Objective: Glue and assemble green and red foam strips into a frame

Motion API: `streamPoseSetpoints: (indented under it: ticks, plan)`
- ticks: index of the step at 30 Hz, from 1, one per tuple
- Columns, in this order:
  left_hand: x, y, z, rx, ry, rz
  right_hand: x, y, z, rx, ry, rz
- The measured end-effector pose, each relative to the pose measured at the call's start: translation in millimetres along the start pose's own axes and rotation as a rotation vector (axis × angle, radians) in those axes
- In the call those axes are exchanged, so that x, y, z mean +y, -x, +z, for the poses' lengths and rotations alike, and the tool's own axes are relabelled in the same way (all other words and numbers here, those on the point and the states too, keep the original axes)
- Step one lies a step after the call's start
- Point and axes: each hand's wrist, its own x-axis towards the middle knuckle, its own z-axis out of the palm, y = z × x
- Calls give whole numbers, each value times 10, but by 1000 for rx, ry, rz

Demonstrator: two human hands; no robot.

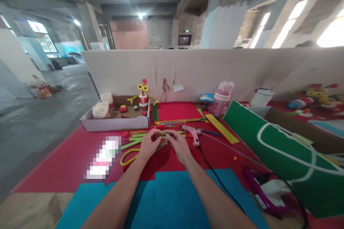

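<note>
My left hand (pixel 150 144) and my right hand (pixel 179 145) meet over the middle of the red table. Between their fingertips they pinch a small pleated paper strip (pixel 163 134), yellowish with dark bands. Both hands are closed on it, one at each end. Under and beside my left hand lie light green paper strips (pixel 131 143) and scissors with yellow handles (pixel 128 157). Just right of my right hand rests a pink hot glue gun (pixel 194 134), its black cord running towards me.
A white box (pixel 115 124) at the back left holds cups and small parts, with a paper figure (pixel 143 98) at its right. Red card sheets (pixel 178 111) lie behind my hands. Blue sheets (pixel 177 196) are in front. Right are a green board (pixel 258 139) and a purple power strip (pixel 259 195).
</note>
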Motion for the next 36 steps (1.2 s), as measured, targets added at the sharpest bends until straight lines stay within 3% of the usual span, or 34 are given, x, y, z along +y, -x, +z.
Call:
streamPoseSetpoints:
  ticks: [6, 19, 28, 32, 36]
  plan:
    - [13, 1, 2, -1, 309, -184, -34, -5, 12, -8, -5, -76]
    - [72, -10, -81, 64, 294, -157, -46, -52, -92, 130, 42, -102]
    - [60, -7, -116, 99, 298, -173, -83, -55, -105, 157, -34, -100]
    - [90, -117, -196, 73, 1, -62, -2, -69, -124, 327, -4, -156]
    - [137, -562, -318, -8, -545, 174, 127, -81, -140, 340, 135, -203]
